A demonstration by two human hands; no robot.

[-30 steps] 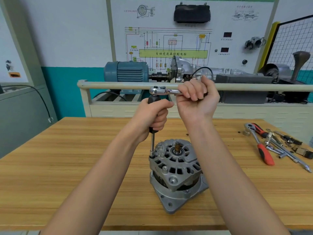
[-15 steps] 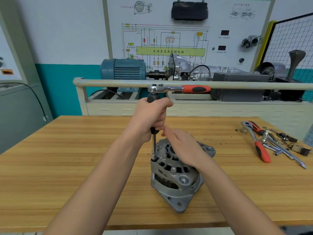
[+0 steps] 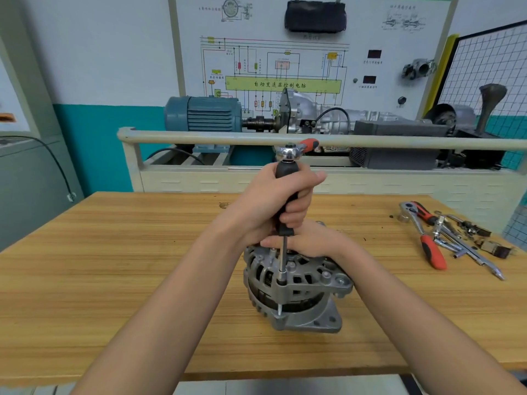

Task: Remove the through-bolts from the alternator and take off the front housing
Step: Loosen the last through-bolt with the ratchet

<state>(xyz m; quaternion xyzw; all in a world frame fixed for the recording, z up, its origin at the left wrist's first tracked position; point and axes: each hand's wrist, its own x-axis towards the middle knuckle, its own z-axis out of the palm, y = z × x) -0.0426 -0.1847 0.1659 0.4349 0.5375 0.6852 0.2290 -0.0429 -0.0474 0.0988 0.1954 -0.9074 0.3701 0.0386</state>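
Observation:
A grey alternator (image 3: pixel 296 289) stands upright on the wooden table (image 3: pixel 114 280). A long socket driver with a black grip has its socket (image 3: pixel 282 279) seated on a through-bolt at the alternator's near left rim. My left hand (image 3: pixel 273 206) grips the black grip. A ratchet (image 3: pixel 296 151) with a red handle sits on the driver's top end, its handle pointing away to the right. My right hand (image 3: pixel 310 240) rests on top of the alternator's front housing, behind the driver shaft, with fingers laid over it.
At the table's right lie a red-handled ratchet (image 3: pixel 430 252), wrenches (image 3: pixel 467 252) and small parts. Behind the table runs a beige rail (image 3: pixel 199 138), with a blue motor (image 3: pixel 202 114), a gearbox and a wiring panel beyond it.
My right hand let go of the ratchet handle and dropped onto the alternator's top. The alternator has turned, and the ratchet handle now points away rather than to the right.

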